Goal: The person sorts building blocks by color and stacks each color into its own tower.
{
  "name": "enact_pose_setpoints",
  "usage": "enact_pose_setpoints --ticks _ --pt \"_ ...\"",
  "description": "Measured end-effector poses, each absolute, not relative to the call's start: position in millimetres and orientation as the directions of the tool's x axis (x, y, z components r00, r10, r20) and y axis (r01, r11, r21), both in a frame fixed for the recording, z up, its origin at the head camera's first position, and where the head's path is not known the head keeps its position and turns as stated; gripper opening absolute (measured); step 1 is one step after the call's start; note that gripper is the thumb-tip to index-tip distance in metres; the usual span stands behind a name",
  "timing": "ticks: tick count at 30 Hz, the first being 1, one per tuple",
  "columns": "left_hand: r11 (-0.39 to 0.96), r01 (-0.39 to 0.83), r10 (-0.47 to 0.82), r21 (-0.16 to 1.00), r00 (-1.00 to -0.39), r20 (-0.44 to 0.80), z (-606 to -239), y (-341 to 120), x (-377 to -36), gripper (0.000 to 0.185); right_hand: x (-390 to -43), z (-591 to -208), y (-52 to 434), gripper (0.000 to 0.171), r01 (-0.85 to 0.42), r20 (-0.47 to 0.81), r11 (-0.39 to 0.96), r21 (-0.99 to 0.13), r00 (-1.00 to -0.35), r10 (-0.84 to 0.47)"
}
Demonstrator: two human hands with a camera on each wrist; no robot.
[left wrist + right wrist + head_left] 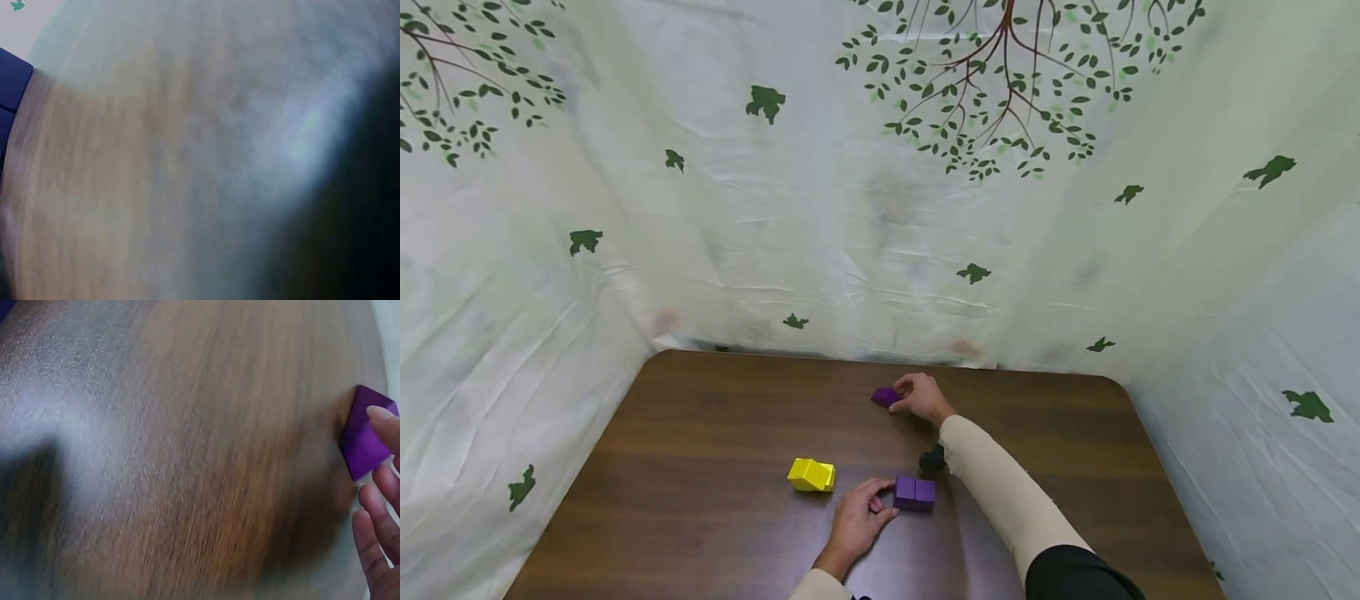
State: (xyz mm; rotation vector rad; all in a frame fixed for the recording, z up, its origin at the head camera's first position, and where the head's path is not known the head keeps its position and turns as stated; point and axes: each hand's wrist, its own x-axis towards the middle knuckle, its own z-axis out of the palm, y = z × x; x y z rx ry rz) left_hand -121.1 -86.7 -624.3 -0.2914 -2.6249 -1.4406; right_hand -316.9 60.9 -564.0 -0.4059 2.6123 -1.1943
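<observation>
At the far side of the table, my right hand pinches the right end of a purple faceted block between thumb and fingers. The right wrist view shows the thumb over this purple block, with other fingers spread below it. Closer to me, two purple cube-shaped blocks sit side by side. My left hand is at their left side, index finger and thumb extended against it or very near; contact is unclear. Only a sliver of the purple blocks shows in the left wrist view.
Yellow angular blocks lie on the brown wooden table, left of my left hand. A dark rounded thing is by the right wrist. White cloth with leaf prints hangs around the table's back and sides.
</observation>
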Motion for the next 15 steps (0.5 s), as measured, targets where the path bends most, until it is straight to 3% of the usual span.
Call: enact_pose_setpoints --ticks 7,15 --pt "0.535 0.237 0.116 0.811 -0.971 0.207 -621 -88 -120 0.036 -318 -560 49 0.038 -0.178 -0.111 0.716 -0.675 -0.935 -0.337" --pt "0.542 0.229 0.108 0.808 -0.973 0.204 -622 -89 -121 0.035 -320 -563 49 0.034 -0.210 -0.097 0.728 -0.653 -0.929 -0.356"
